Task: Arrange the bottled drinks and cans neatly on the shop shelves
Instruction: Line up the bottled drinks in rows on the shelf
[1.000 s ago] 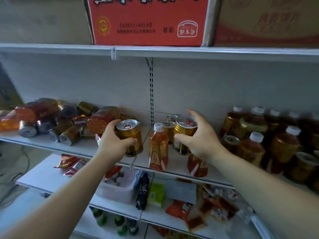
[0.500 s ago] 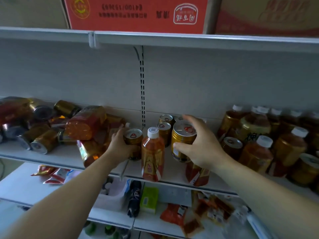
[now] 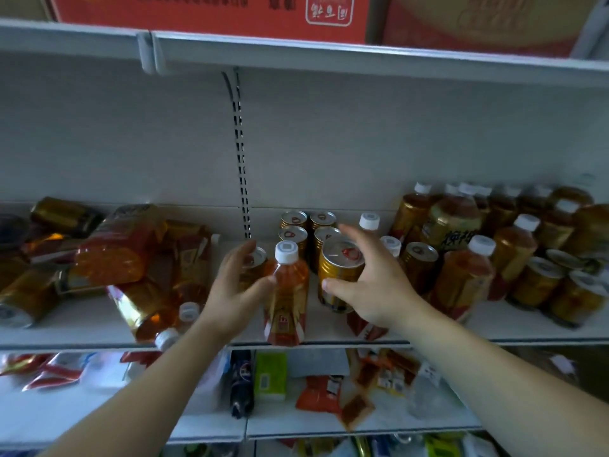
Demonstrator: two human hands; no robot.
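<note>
Spanning the view, the middle shelf (image 3: 527, 331) carries all the drinks. At nine o'clock lies a heap of toppled bottles and cans (image 3: 115, 255). At three o'clock the upright tea bottles and cans (image 3: 478, 245) stand packed close. Both hands work between these two groups.

The right hand (image 3: 375, 282) is spread wide. Its thumb touches the front of a large gold can (image 3: 339, 272) and its straight fingers reach past the lid. The left hand (image 3: 232, 291) is loosely cupped about a smaller can (image 3: 257, 258), mostly hidden behind its fingers, and I cannot tell whether it grips that can. Its thumb lies against an upright orange tea bottle (image 3: 286, 291), which stands at the shelf's front edge between the two hands. Four upright small cans (image 3: 293, 222) sit in rows at twelve o'clock, just behind.

The tall, narrow tea bottle is the likeliest casualty. A nudge from the left thumb or a sliding can could tip it forward off the edge. At seven o'clock of the left hand, a fallen bottle (image 3: 148, 308) already pokes its cap past the shelf lip, so disturbing the heap could roll it off. Pushing the gold can back carelessly may also knock the rows behind it.
</note>
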